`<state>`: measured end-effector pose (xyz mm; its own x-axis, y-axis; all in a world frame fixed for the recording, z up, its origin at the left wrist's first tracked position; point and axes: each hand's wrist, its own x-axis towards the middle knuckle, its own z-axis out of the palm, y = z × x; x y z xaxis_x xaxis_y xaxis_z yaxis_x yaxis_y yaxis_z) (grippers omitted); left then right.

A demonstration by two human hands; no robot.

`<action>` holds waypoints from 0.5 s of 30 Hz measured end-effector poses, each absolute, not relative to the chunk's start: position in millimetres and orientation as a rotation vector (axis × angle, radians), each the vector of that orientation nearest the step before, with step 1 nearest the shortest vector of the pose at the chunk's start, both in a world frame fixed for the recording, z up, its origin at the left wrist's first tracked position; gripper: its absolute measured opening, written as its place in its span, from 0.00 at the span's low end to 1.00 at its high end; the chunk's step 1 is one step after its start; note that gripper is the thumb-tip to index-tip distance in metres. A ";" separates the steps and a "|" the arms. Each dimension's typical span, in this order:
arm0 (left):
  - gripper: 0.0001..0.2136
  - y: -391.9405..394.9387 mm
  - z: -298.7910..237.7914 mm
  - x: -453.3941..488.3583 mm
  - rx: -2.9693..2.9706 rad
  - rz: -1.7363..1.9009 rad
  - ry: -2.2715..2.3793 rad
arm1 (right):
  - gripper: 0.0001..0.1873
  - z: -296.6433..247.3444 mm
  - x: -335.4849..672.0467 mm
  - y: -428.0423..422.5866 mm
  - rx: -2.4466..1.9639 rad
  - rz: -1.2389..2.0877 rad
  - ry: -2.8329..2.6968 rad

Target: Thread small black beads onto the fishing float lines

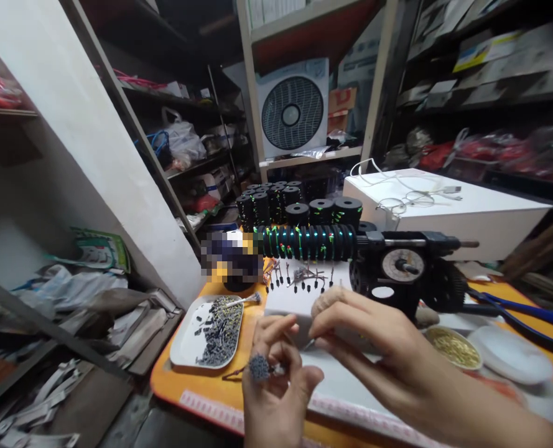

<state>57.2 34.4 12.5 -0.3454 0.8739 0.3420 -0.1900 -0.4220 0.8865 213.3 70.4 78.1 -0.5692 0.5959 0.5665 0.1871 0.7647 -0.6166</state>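
Observation:
My left hand (pixel 276 379) is low in the middle, fingers curled round a small grey bristly part (pixel 259 367) with a thin stem. My right hand (pixel 364 342) reaches in from the right, its fingertips pinched together close to the left hand's fingers; what they pinch is too small to make out. Both hands hover over a white sheet (pixel 341 386) on the orange table (pixel 196 389). Behind them a black winding machine (pixel 397 270) carries a row of black coils (pixel 306 241) on its shaft. Small black pins (pixel 299 280) stand on a white block (pixel 285 305).
A white tray (pixel 183 348) of small dark parts lies left of my hands. A bowl of brass bits (pixel 453 347), a white dish (pixel 514 361) and blue-handled pliers (pixel 523 314) sit at the right. Stacked black spools (pixel 295 202), a white box (pixel 448 211) and a fan (pixel 292 112) stand behind. Cluttered shelves flank the table.

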 end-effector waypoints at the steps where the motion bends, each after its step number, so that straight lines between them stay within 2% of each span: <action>1: 0.11 34.7 16.3 59.8 1.157 1.892 0.989 | 0.07 77.7 211.7 68.8 -0.603 0.684 -2.137; 3: 0.05 35.2 21.9 63.9 1.135 1.980 0.893 | 0.06 77.1 209.5 66.7 -0.636 0.754 -2.131; 8: 0.08 33.4 18.4 64.8 0.773 1.839 0.551 | 0.07 74.6 207.8 66.6 -0.618 0.781 -2.166; 15: 0.12 24.4 17.4 61.8 0.797 1.767 0.602 | 0.07 69.0 205.6 65.8 -0.546 0.690 -2.245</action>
<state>61.8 24.4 17.4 -0.2209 0.9484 0.2275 -0.6120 -0.3165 0.7248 205.6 65.8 69.0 -0.6553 0.5588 0.5083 0.1765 0.7676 -0.6162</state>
